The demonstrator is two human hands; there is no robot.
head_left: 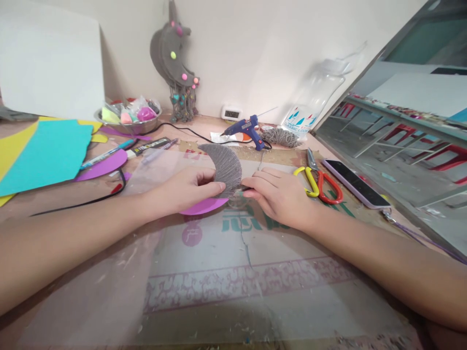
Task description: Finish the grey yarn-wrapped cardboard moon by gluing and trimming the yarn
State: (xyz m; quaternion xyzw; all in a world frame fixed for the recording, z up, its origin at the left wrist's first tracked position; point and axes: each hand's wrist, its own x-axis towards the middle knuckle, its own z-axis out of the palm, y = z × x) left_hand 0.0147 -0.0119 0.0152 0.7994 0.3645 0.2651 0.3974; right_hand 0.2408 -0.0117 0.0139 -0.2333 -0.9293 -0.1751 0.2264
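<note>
A crescent wrapped in grey yarn (229,167) is upright in the middle. A bare purple part of the crescent (205,206) shows below the wrapping. My left hand (188,190) is closed on its inner side, with the thumb lying across the wrapped face. At the right edge, my right hand (279,195) pinches the grey yarn; the fingertips nearly touch the crescent, and the exact grip is partly hidden. A thin strand runs from the back toward this hand, and another trails down over the clear plastic sheet (204,257).
Behind the hands lie a blue glue gun (248,129) and a grey yarn ball (280,137). Scissors (318,182) and a phone (357,183) are right. Coloured sheets (47,153), pens and a metal bowl (129,127) are left. A decorated grey moon (166,56) hangs behind.
</note>
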